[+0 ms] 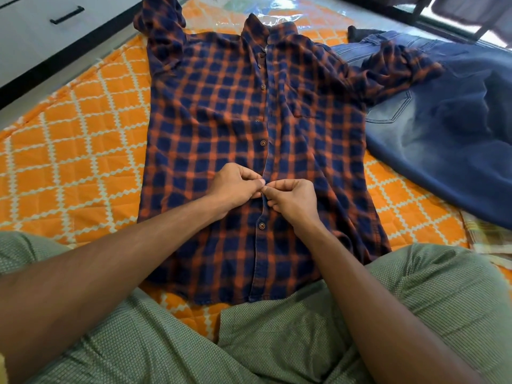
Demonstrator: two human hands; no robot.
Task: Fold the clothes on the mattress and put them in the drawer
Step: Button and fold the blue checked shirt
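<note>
A navy and orange plaid shirt lies flat, front up, on the orange quilted mattress, collar away from me. My left hand and my right hand meet at the button placket in the lower middle of the shirt. Both pinch the placket edges at a button spot with curled fingers. Buttons above and below that spot look fastened. Blue jeans lie to the right, partly under the shirt's right sleeve. A white drawer front with a black handle stands at the top left.
My legs in green trousers sit crossed at the near edge of the mattress. A dark small garment lies beyond the jeans. Clear plastic wrap covers the mattress's far end. A pale checked cloth shows at the right.
</note>
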